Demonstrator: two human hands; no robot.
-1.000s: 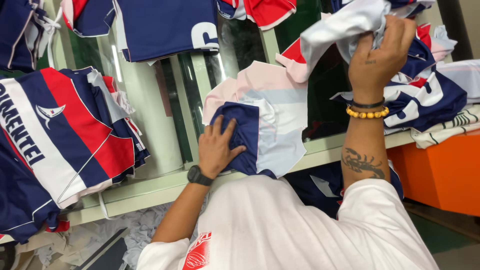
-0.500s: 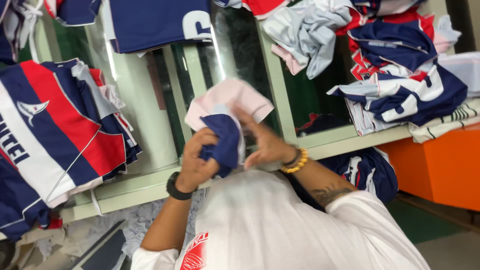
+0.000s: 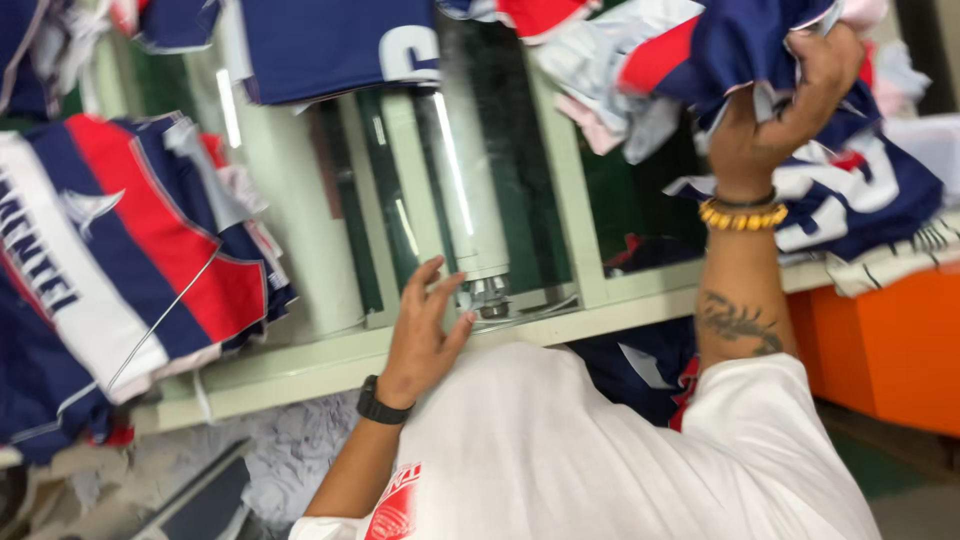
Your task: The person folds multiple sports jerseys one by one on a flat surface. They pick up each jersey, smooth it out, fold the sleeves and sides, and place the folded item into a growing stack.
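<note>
My right hand (image 3: 790, 95), with a bead bracelet and a black band at the wrist, is raised to the upper right and shut on a bunched navy, red and white fabric piece (image 3: 730, 40). It holds the piece against the heap of printed garments (image 3: 850, 200) there. My left hand (image 3: 425, 325), with a black watch on its wrist, lies open with fingers spread on the pale green machine frame (image 3: 300, 370). It rests beside the metal end of a glossy roller (image 3: 470, 190) and holds nothing.
A stack of navy, red and white jerseys (image 3: 130, 250) hangs over the frame at the left. More navy cloth (image 3: 330, 40) lies along the top. An orange box (image 3: 890, 350) stands at the right. White scraps (image 3: 290, 450) lie on the floor below.
Both hands held a pink and navy piece in the middle. My right hand has since carried fabric up to the right-hand heap, and my left hand has let go and opened by the roller.
</note>
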